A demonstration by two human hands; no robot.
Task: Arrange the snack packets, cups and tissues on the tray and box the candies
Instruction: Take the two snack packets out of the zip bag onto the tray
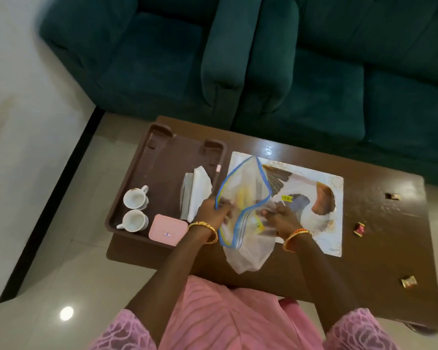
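Item: clear zip bag (pixel 245 205), blue-edged mouth, centre of frame, held above the worktop (pixel 379 218). Long axis runs from upper centre down toward the lower centre, closed bottom sagging nearest the person. Something yellow shows inside, blurred; contents cannot be told for certain.

Left hand (pixel 211 210): grip clenched on the left side of the bag's mouth. Right hand (pixel 280 218): grip clenched on the right side, pulling the opening apart.

Tray (pixel 159 162), left of centre: 2 cups (pixel 135 208), folded tissues (pixel 197 192), pink box (pixel 168 229) at its near edge, lid on.

Candies (pixel 359 229): 3 loose on the worktop, right side of frame, well apart from both hands; the right hand is nearer.

Judgement: the bag's contents lie between the grips, so emptying likely comes first.
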